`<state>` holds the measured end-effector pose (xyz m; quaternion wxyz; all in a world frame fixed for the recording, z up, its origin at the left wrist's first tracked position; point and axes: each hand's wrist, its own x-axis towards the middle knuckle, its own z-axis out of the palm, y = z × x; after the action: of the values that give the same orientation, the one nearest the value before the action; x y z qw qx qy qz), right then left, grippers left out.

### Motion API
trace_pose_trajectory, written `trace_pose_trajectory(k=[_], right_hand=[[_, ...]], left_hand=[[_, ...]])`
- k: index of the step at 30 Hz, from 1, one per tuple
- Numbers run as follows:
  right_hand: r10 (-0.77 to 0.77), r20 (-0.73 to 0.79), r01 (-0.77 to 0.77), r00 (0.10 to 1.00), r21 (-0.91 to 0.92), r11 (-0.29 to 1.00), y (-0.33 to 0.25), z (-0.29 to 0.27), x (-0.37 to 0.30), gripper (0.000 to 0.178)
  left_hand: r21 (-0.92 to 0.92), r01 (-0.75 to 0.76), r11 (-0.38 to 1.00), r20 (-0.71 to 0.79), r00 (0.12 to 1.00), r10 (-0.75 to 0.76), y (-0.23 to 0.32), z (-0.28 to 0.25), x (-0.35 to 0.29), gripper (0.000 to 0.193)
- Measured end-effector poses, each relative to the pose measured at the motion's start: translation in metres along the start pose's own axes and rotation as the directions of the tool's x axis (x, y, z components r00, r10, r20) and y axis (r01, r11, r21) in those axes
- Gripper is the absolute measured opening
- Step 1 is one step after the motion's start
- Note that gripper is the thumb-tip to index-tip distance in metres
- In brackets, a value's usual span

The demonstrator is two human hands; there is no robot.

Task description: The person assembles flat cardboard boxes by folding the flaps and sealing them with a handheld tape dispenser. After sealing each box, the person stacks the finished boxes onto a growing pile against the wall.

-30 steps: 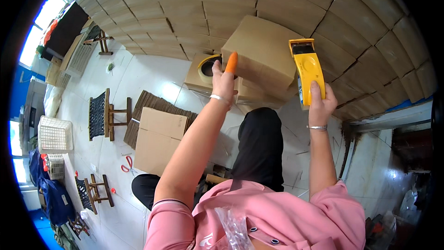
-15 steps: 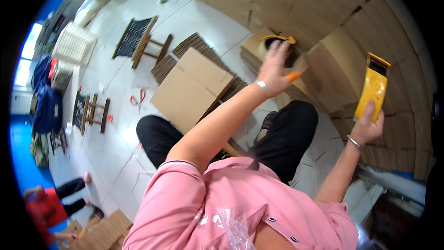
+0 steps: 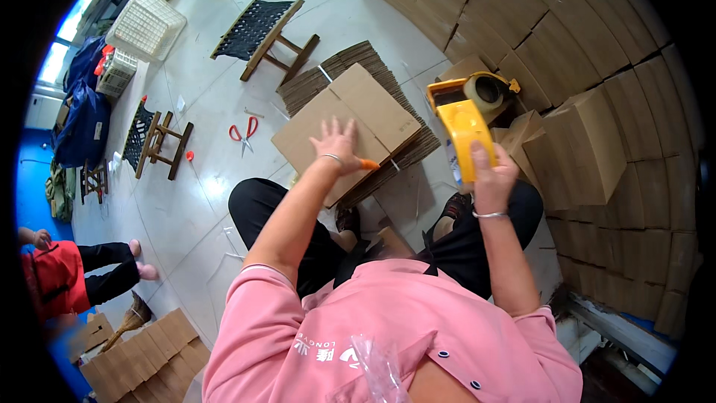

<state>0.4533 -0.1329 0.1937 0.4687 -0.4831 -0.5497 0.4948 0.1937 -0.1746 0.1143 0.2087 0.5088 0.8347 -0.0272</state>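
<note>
Head view: flattened cardboard box [image 3: 347,130] tops a stack of flat cartons [image 3: 406,151] on the floor [image 3: 201,179]; likely light, stiff but bendy, best gripped at an edge. Left hand [image 3: 337,148] lies spread on it, an orange cutter [image 3: 367,165] beside it. Right hand [image 3: 492,175] is wrapped around a yellow tape dispenser [image 3: 466,123].

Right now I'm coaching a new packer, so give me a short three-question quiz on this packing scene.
1. True or false: the right hand holds a yellow tape dispenser.
2. What does the left hand rest on? A) white basket B) flat cardboard sheet C) wooden stool
3. What red-handled tool lies on the floor to the left of the flattened cartons?

Key: 1 true. 2 B, the flat cardboard sheet. 3 scissors.
</note>
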Motion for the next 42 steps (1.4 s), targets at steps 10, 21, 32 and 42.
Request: trace_pose_trajectory(k=[10, 21, 32, 42], right_hand=[[0.357, 0.189, -0.395, 0.915, 0.236, 0.888, 0.047, 0.037, 0.065, 0.035], [0.343, 0.374, -0.363, 0.862, -0.020, 0.932, 0.116, 0.085, 0.045, 0.030], [0.313, 0.294, -0.375, 0.903, 0.185, 0.908, 0.076, 0.076, 0.033, 0.026], [0.254, 0.055, -0.258, 0.966, 0.310, 0.915, 0.011, 0.032, 0.042, 0.028]], left_hand=[[-0.831, 0.275, 0.483, -0.203, 0.658, -0.725, -0.109, 0.089, 0.018, 0.075], [-0.902, 0.317, 0.292, -0.033, 0.625, -0.780, -0.132, 0.081, 0.012, 0.052], [-0.933, 0.055, 0.356, -0.168, 0.807, -0.566, -0.126, 0.016, -0.002, 0.025], [-0.849, -0.518, 0.108, -0.529, 0.836, -0.145, -0.040, -0.064, -0.080, 0.018]])
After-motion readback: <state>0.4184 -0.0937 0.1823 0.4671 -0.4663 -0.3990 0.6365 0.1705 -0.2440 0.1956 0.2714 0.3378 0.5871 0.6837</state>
